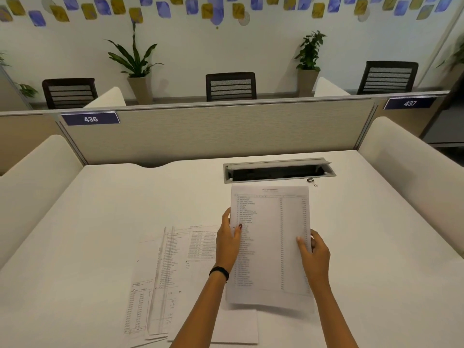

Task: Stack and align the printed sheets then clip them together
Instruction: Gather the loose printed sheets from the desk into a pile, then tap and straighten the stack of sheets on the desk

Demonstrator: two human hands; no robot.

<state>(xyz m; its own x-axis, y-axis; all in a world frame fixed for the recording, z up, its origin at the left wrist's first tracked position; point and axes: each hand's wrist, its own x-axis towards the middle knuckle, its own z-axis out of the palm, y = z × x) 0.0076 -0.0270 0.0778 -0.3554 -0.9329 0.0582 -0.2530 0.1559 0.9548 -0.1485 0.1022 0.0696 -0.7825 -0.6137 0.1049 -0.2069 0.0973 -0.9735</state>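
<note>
Both hands pinch a white printed sheet (271, 244) upright above the white desk (376, 222), left hand (229, 243) on its left edge, right hand (313, 254) on its right. Its long axis runs away from the person. The loose printed sheets (163, 277) lie fanned to the left, nearer the left hand; the small black binder clip (311, 181) sits beyond the sheet's far right corner.
</note>
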